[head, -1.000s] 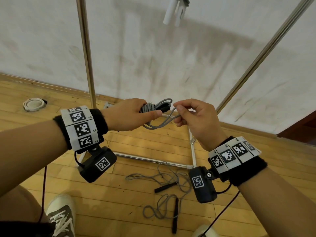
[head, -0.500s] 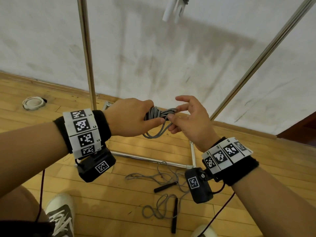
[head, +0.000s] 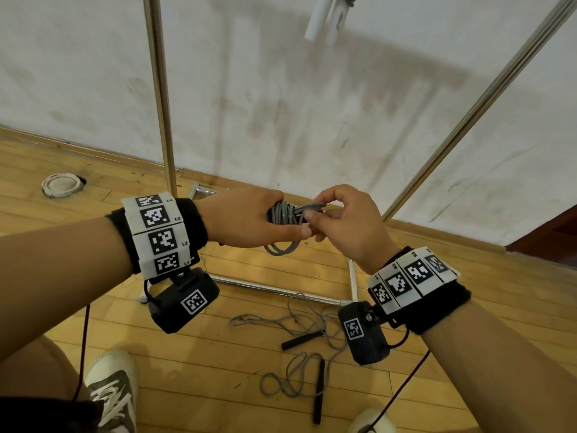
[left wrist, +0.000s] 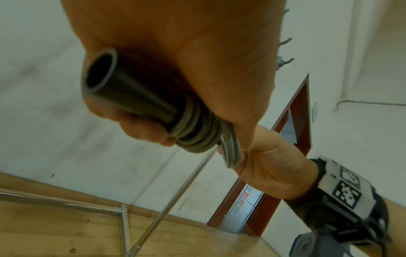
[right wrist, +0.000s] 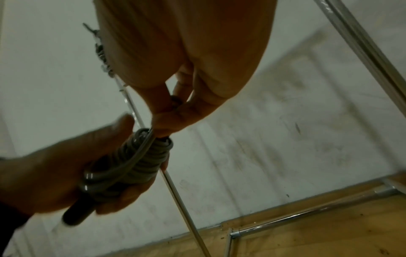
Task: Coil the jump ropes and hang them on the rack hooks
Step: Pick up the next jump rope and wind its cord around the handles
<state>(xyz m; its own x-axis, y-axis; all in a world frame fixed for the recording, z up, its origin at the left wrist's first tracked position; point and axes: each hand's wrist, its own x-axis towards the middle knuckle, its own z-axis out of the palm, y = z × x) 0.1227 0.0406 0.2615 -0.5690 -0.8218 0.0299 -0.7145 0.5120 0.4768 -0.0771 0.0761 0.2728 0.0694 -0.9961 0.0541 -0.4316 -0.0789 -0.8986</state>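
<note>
Roughly, left to right, as I read it from my station:
Floor ring: a white round fitting (head: 61, 184) lies on the wooden floor (head: 218, 385) by the wall, no part of the job.
Left hand: my left hand (head: 246, 218) has its fingers curled tight round the coiled grey rope (head: 282, 214) and its black handle (left wrist: 123, 90); I judge the grip is there to keep the turns from springing loose.
Right hand: my right hand (head: 346, 225) pinches a doubled loop of the same rope between thumb and forefinger, just beside the coil, likely to tuck or lock the last turn.
Slack: a short loop hangs below both hands.
Second rope: another grey rope (head: 296, 348) with black handles lies uncoiled on the floor below, waiting its turn.
Rack: the metal rack (head: 159, 98) stands behind; white handles (head: 324, 18) hang at the top, so one rope seems done.
Hooks: bare hooks (left wrist: 286, 60) show in the left wrist view.
</note>
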